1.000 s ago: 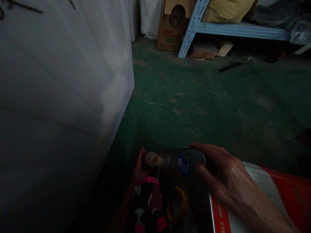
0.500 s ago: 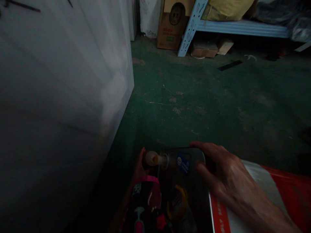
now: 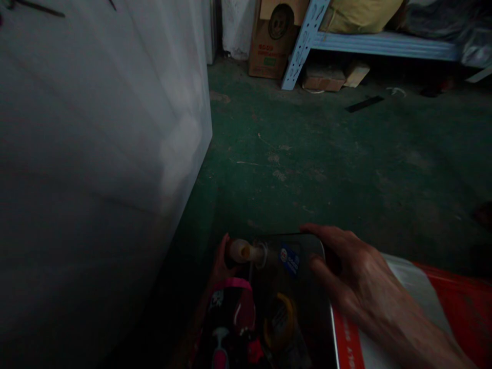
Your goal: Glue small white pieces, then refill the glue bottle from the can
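Note:
A rectangular metal can (image 3: 307,297) with a blue sticker (image 3: 290,259) on its top is tilted at the bottom of the view. My right hand (image 3: 357,277) grips its far corner, thumb on top and fingers over the edge. A pale spout (image 3: 255,254) sticks out of the can toward the left. Its tip meets the round mouth of a small container (image 3: 235,251). My left hand (image 3: 220,269) is wrapped around that container, mostly in shadow. A yellow ring-shaped part (image 3: 282,323) shows on the can's top. Black and pink patterned fabric (image 3: 232,318) hides part of my left arm.
A pale panel or sheet (image 3: 115,128) rises on the left. Green floor (image 3: 288,169) stretches ahead. At the back stand a cardboard box (image 3: 271,46) and a blue metal shelf (image 3: 384,43). A red and white surface (image 3: 457,297) lies at lower right.

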A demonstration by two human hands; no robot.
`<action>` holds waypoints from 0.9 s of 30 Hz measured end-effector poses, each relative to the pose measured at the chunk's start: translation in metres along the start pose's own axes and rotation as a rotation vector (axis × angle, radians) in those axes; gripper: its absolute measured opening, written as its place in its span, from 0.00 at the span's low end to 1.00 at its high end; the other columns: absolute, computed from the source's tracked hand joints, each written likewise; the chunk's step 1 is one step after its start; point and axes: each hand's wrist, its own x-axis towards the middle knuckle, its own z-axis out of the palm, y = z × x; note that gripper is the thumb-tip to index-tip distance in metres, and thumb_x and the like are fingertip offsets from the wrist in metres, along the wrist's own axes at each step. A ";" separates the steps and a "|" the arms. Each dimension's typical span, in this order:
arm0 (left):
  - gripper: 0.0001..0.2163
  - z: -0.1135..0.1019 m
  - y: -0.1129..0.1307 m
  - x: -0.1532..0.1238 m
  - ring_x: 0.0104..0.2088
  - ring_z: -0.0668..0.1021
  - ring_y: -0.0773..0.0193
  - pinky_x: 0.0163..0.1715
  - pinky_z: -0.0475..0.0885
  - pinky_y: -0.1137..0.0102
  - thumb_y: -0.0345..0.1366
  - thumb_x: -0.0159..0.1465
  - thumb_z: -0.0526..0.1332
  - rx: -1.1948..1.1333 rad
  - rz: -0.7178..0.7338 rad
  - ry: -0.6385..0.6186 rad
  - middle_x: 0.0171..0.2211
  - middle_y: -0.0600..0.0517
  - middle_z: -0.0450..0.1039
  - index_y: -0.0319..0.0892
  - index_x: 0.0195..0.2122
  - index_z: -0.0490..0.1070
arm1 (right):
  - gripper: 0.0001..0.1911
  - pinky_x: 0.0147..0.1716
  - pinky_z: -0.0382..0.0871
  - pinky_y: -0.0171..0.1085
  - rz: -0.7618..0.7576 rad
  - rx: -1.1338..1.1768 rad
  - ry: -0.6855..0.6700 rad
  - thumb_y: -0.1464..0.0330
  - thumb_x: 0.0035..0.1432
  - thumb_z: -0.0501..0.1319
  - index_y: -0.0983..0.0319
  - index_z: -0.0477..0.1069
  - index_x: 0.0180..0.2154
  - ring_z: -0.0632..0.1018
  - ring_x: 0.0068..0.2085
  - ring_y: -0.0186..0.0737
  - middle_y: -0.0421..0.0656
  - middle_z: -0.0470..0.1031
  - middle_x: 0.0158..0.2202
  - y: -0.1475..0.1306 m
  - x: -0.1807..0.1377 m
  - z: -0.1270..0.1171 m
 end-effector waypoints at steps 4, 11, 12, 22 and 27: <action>0.43 0.000 -0.006 0.000 0.60 0.60 0.51 0.59 0.55 0.53 0.33 0.46 0.68 -0.026 -0.002 0.011 0.59 0.46 0.55 0.49 0.61 0.45 | 0.20 0.19 0.70 0.40 -0.018 0.001 0.006 0.68 0.54 0.48 0.70 0.71 0.43 0.77 0.33 0.48 0.52 0.76 0.31 0.001 0.000 0.000; 0.42 -0.003 -0.012 0.000 0.60 0.59 0.52 0.59 0.55 0.53 0.31 0.47 0.66 -0.099 -0.026 0.033 0.60 0.46 0.54 0.49 0.61 0.44 | 0.20 0.21 0.71 0.42 0.010 -0.014 -0.009 0.68 0.54 0.49 0.69 0.71 0.44 0.77 0.34 0.48 0.51 0.76 0.32 0.001 0.000 0.002; 0.42 -0.003 -0.013 0.000 0.60 0.59 0.52 0.59 0.56 0.54 0.31 0.47 0.66 -0.110 -0.029 0.034 0.60 0.46 0.54 0.50 0.61 0.45 | 0.20 0.21 0.71 0.42 0.008 -0.013 -0.006 0.68 0.54 0.49 0.69 0.71 0.44 0.77 0.34 0.48 0.51 0.76 0.32 0.001 -0.001 0.002; 0.40 0.000 -0.004 -0.002 0.58 0.63 0.53 0.59 0.56 0.55 0.30 0.47 0.68 -0.126 -0.048 0.042 0.58 0.46 0.59 0.48 0.59 0.50 | 0.20 0.15 0.69 0.37 -0.031 -0.037 0.023 0.67 0.54 0.49 0.70 0.72 0.42 0.78 0.30 0.46 0.51 0.78 0.31 -0.001 0.002 -0.001; 0.40 0.002 -0.001 -0.003 0.58 0.64 0.53 0.58 0.58 0.55 0.32 0.47 0.68 -0.098 -0.027 0.042 0.57 0.46 0.60 0.49 0.59 0.50 | 0.19 0.13 0.67 0.36 -0.027 -0.016 0.005 0.66 0.54 0.49 0.68 0.73 0.41 0.78 0.31 0.46 0.50 0.78 0.29 -0.002 0.003 -0.002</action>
